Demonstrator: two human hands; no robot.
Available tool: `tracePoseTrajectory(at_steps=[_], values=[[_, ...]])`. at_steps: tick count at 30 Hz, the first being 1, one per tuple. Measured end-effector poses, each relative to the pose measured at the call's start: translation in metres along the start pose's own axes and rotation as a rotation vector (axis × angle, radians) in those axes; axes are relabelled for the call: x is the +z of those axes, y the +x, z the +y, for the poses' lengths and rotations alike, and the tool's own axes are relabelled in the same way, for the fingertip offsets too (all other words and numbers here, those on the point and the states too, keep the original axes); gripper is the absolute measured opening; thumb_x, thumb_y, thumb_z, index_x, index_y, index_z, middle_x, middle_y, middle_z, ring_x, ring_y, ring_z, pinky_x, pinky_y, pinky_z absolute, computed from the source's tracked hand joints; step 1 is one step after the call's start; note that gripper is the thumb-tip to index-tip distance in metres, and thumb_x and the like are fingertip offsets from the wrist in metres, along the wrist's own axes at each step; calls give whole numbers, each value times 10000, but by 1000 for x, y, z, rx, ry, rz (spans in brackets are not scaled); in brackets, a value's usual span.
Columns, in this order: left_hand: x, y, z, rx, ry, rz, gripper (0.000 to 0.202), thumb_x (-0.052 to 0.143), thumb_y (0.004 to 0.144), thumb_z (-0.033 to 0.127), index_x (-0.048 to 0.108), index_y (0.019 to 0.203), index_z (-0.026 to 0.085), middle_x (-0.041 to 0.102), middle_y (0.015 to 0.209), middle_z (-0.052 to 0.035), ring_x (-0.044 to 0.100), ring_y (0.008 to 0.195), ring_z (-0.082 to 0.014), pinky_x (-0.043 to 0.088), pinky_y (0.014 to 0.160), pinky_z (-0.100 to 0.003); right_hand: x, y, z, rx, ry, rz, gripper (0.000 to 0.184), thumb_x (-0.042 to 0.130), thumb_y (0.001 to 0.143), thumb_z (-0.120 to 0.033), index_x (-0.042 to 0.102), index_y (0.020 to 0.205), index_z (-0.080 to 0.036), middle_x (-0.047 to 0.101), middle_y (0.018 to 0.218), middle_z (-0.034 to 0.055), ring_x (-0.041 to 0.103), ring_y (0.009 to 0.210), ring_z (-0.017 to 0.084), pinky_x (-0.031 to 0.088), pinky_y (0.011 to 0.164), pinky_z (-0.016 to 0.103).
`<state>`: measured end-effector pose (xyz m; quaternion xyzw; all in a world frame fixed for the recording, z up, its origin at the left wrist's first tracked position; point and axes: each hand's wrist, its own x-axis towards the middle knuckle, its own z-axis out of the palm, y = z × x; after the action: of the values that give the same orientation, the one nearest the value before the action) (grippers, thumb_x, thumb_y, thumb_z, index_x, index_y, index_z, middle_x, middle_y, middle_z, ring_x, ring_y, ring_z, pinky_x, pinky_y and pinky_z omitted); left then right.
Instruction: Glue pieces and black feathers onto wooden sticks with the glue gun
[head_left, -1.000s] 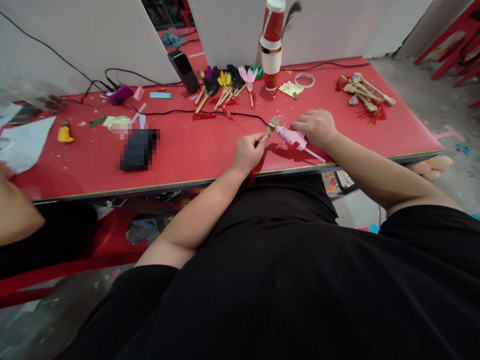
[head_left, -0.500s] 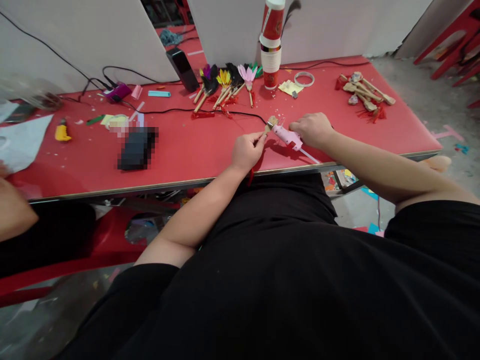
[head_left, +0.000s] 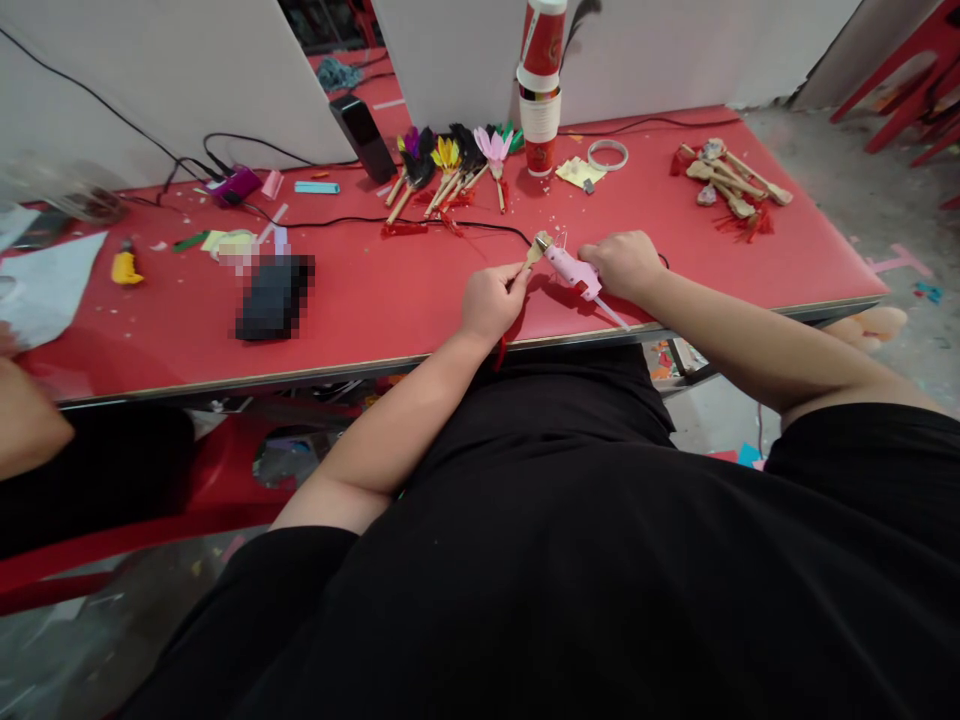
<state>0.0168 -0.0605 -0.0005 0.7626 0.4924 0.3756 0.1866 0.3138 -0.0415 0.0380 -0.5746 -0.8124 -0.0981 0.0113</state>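
Observation:
My left hand (head_left: 491, 301) is closed in a pinch on a small wooden stick piece (head_left: 538, 247), held just above the red table (head_left: 390, 290). My right hand (head_left: 626, 265) is wrapped round a pink glue gun (head_left: 571, 270), its nozzle pointing left and touching the top of the wooden piece. A clear glue stick pokes out of the gun's back toward the table's front edge. A red tassel hangs below my left wrist.
Feathered wooden sticks (head_left: 450, 165) lie at the back middle beside stacked paper cups (head_left: 541, 95). Bare wooden pieces (head_left: 731, 185) sit at the back right, a tape ring (head_left: 607, 156) near them. A black cable crosses the table. Another person's arm (head_left: 22, 425) is at the left.
Both hands with the glue gun and the wooden piece have stayed together, shifting only slightly. The camera has tilted a little.

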Motion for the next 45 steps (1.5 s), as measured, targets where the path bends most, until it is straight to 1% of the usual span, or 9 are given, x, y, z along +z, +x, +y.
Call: tracePoseTrajectory(at_steps=[4,9,13,18,27,34,38,42,45], values=[[0,-1,0,5,3,-4,443,679,1238,496,1035,1252,233,966,1001,-145,822,857,-290,545,799,-395,1,-2,1,-13,14,26,264,655,1072,-276,899,1164,-317,835,894,98,760,913,321,377,783,404],[0,-1,2,7,9,-36,444,672,1243,480,1033,1335,239,987,1084,-163,887,990,-344,583,850,-411,-11,-5,6,-34,-65,-75,335,602,1160,-213,907,1289,-257,915,1141,146,759,1054,305,356,823,414],[2,-3,3,23,59,-84,424,695,1241,481,1035,1369,263,998,1149,-172,902,1038,-369,579,858,-422,-28,-7,24,-144,-144,-97,365,598,1169,-158,922,1314,-244,916,1191,146,734,1101,295,339,846,414],[3,-5,5,69,89,-137,358,740,1209,478,1049,1277,309,1003,1166,-152,892,1016,-367,574,839,-427,-40,-6,35,-256,-206,-117,388,589,1139,-107,912,1327,-213,916,1192,169,731,1132,295,318,832,433],[2,-2,5,55,34,-131,413,697,1223,504,1047,1231,284,999,1121,-160,898,1012,-356,580,832,-416,-15,-11,30,-178,-89,-1,287,662,1071,-296,900,1231,-290,869,1016,105,749,1094,320,405,849,392],[1,-3,5,33,21,-95,408,707,1227,493,1046,1298,277,1002,1156,-179,912,1032,-362,580,841,-419,-20,-13,21,-100,-58,-62,229,678,1081,-210,861,1199,-279,878,1062,110,775,1056,309,389,849,396],[0,-4,5,39,2,-76,376,731,1222,483,1046,1305,295,1004,1177,-163,915,1056,-363,594,855,-417,-23,-11,18,-46,-24,-101,143,726,1104,-236,855,1149,-277,869,1054,111,788,1053,321,387,875,411],[1,-3,3,46,17,-71,377,732,1223,486,1045,1283,286,999,1127,-157,915,1046,-364,594,851,-413,-16,-12,19,-66,-33,-52,174,688,1112,-304,860,1138,-302,849,957,96,771,985,315,388,827,403],[0,-3,3,39,19,-74,388,727,1225,482,1043,1318,277,1004,1174,-170,923,1060,-372,607,860,-421,-10,-10,21,-67,-1,10,163,694,1095,-355,848,1092,-302,794,836,88,736,889,304,383,793,397]])
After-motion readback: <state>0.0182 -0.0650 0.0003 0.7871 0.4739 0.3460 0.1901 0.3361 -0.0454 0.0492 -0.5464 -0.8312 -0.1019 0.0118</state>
